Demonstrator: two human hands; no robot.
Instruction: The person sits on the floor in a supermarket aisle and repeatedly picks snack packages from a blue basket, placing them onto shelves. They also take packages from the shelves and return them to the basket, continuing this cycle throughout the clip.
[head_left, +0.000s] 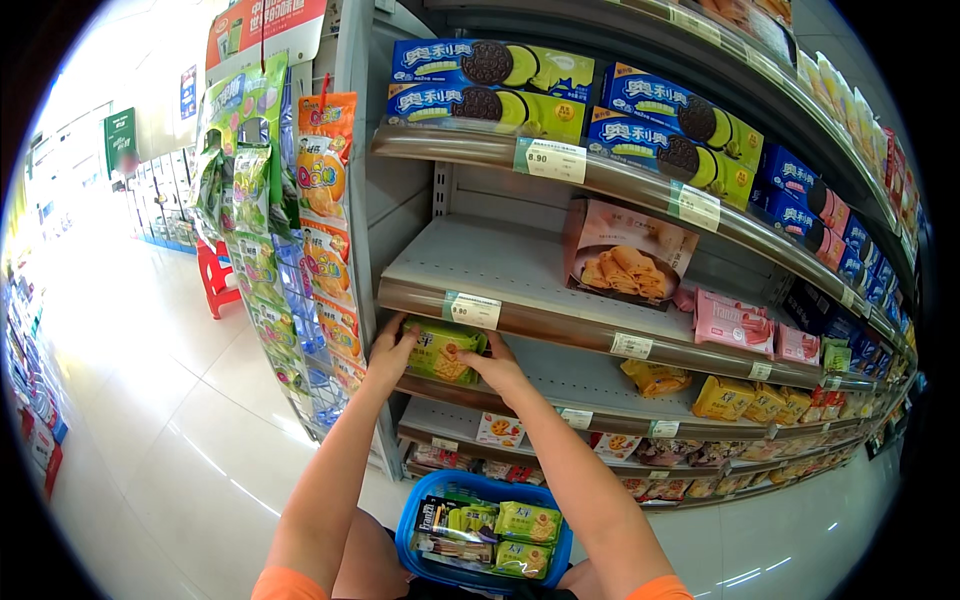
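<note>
Between my two hands is a green pack of crackers (441, 351), at the left end of a lower shelf (559, 367). My left hand (390, 351) grips its left side, with the fingertips up under the shelf edge above. On the opposite side my right hand (496, 369) holds it, thumb lying across the front. A blue plastic basket (409, 517) rests by my lap, below my forearms. Inside it are similar green cracker packs (528, 523) and a dark Franzzi biscuit package (435, 517).
Oreo boxes (487, 105) fill the shelf above. Below them stand a brown biscuit box (630, 255) and pink Franzzi packs (733, 324). Yellow cracker packs (724, 397) lie farther right. Hanging candy bags (326, 187) line the left rack end; a red stool (217, 277) stands behind.
</note>
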